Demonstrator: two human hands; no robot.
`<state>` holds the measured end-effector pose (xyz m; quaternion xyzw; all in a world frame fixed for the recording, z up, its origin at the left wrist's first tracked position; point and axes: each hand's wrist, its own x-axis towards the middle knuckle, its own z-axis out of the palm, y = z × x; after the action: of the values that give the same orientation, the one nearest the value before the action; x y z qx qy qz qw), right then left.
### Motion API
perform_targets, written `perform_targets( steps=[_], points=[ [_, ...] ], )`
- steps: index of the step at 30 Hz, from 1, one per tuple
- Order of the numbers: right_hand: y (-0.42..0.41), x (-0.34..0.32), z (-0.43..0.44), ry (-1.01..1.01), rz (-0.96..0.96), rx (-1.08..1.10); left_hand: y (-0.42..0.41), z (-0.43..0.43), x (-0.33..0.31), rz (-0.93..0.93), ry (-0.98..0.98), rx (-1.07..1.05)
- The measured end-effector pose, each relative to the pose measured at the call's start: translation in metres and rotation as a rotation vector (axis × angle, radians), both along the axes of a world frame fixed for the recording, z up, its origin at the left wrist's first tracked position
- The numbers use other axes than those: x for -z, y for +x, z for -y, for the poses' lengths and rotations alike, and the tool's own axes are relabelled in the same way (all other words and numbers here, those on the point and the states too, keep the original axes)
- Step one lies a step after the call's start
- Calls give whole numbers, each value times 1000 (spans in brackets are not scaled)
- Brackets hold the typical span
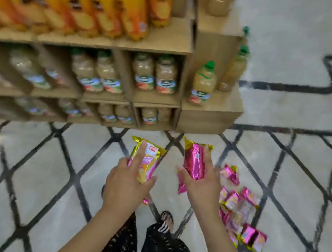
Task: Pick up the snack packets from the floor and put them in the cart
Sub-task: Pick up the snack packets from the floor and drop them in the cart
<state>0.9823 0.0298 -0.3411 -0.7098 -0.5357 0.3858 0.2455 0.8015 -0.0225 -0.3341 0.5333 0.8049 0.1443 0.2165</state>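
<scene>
my left hand (127,183) grips a pink-and-yellow snack packet (149,159) lengthwise, fingers across its face. my right hand (200,183) grips a pink foil snack packet (195,160) likewise. both packets are clear of the tiled floor (52,175), before the cardboard juice shelf (161,48). the cart is out of view: locate it first, keep pressure light, release low, then collect the loose packets (240,209) lying to my right.

I see a pale, glossy floor (30,183) crossed by black lattice lines. Ahead stands a cardboard shelving unit (162,42). Top tier: orange bottles (104,7). Lower compartments: pale juice bottles (165,76), green caps.
</scene>
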Motion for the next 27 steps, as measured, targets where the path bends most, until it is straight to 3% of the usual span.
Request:
perform_targets(
  steps=[6,19,27],
  points=[
    [-131,-17,28,-22,66,-480,-110,89,-3,0,-38,-438],
    [-429,24,147,-160,103,-1037,-326,281,30,82,-138,-1057],
    [-550,26,181,-220,127,-1327,-392,352,19,146,-104,-1411]
  ],
)
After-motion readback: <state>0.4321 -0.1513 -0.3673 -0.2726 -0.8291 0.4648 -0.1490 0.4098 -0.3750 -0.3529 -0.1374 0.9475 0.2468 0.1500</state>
